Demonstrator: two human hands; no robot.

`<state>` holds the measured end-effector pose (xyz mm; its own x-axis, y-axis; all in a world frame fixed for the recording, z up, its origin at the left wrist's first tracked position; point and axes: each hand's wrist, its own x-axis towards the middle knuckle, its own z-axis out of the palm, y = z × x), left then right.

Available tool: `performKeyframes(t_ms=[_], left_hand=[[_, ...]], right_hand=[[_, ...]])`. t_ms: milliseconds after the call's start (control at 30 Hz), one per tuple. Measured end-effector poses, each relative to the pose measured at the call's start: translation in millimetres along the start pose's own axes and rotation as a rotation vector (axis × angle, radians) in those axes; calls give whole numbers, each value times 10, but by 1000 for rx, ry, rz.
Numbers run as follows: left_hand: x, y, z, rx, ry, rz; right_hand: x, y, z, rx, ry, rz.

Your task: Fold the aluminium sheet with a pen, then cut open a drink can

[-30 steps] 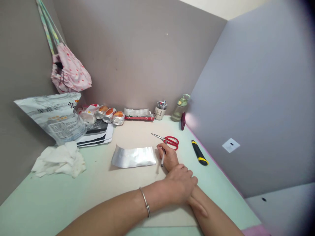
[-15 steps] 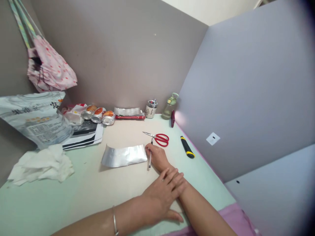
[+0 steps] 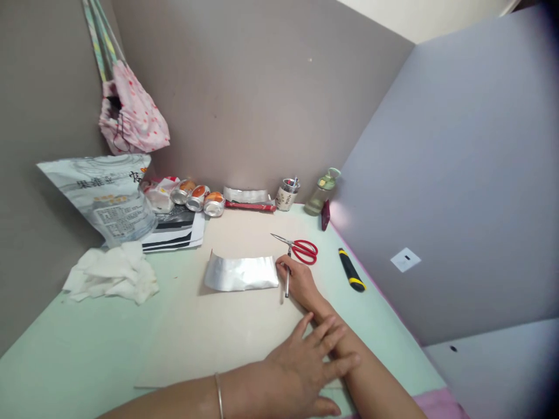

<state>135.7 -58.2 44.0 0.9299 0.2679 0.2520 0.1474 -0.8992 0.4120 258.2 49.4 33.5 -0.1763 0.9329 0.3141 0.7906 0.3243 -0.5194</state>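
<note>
A curved silver metal sheet (image 3: 242, 273) lies on the pale board (image 3: 192, 343). At its right end is my right hand (image 3: 299, 282), fingers bent and closed, with the thumb and index finger by the sheet's edge. A pen (image 3: 287, 281) lies against the fingers of that hand. My left hand (image 3: 305, 364), wearing a bracelet on the wrist, rests across my right forearm with its fingers spread. Red-handled scissors (image 3: 301, 249) lie just beyond my right hand, blades pointing left.
A black and yellow cutter (image 3: 351, 270) lies at right. Behind stand a pen jar (image 3: 287, 195), a green bottle (image 3: 321, 193) and cans (image 3: 214, 204). Crumpled tissue (image 3: 113, 272) and a large bag (image 3: 109, 201) are at left.
The view has shifted, so things appear farther right. My left hand has slid down my right forearm, and its fingers have spread wider.
</note>
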Motion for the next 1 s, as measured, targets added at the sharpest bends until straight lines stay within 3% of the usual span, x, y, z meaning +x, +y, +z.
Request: performKeyframes(t_ms=[267,1000], left_hand=[[-3,-69,150,64,37,25],[22,-67,112,107,17,35]], right_hand=[[23,12,8,18,-4,24],[22,19,-5,20,11,68]])
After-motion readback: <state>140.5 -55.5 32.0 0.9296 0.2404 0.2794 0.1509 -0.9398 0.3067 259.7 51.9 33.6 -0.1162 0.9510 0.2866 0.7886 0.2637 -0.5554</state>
